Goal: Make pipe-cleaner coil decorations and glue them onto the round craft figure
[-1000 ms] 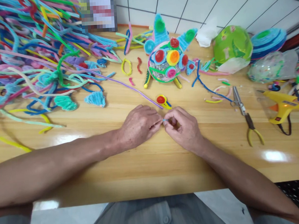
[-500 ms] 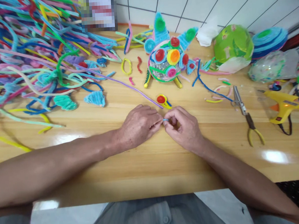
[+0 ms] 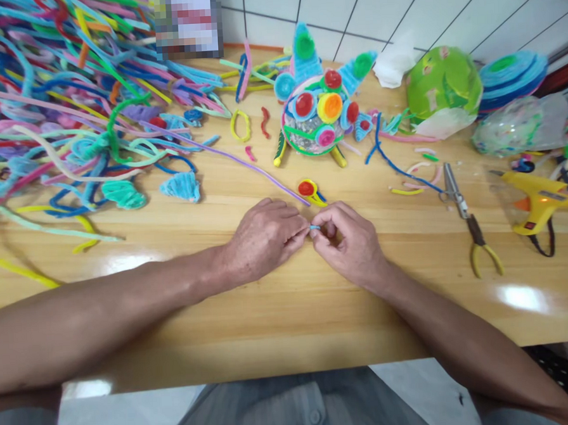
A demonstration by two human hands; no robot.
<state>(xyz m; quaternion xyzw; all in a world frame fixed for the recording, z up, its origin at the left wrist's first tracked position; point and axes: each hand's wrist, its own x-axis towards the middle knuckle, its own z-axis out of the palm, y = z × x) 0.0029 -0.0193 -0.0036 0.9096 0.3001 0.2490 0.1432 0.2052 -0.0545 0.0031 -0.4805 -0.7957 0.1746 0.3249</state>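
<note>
My left hand (image 3: 274, 237) and my right hand (image 3: 346, 244) meet over the wooden table, fingertips pinched together. Between them is a short light-blue piece of pipe cleaner (image 3: 314, 227), mostly covered by the fingers. Just beyond the fingertips lies a yellow loop with a red coil (image 3: 306, 188). The end of a long purple pipe cleaner (image 3: 267, 173) reaches close to my left hand. Farther back stands a figure (image 3: 314, 133) of coiled pipe cleaners on a clear body, with blue pointed ears and yellow legs.
A large heap of pipe cleaners (image 3: 83, 109) fills the left side. On the right are yellow-handled pliers (image 3: 485, 259), scissors (image 3: 455, 188) and a yellow glue gun (image 3: 535, 196). Behind these are a green bowl-shaped piece (image 3: 442, 90) and a clear plastic piece (image 3: 510, 127). A tiled wall (image 3: 350, 12) borders the table.
</note>
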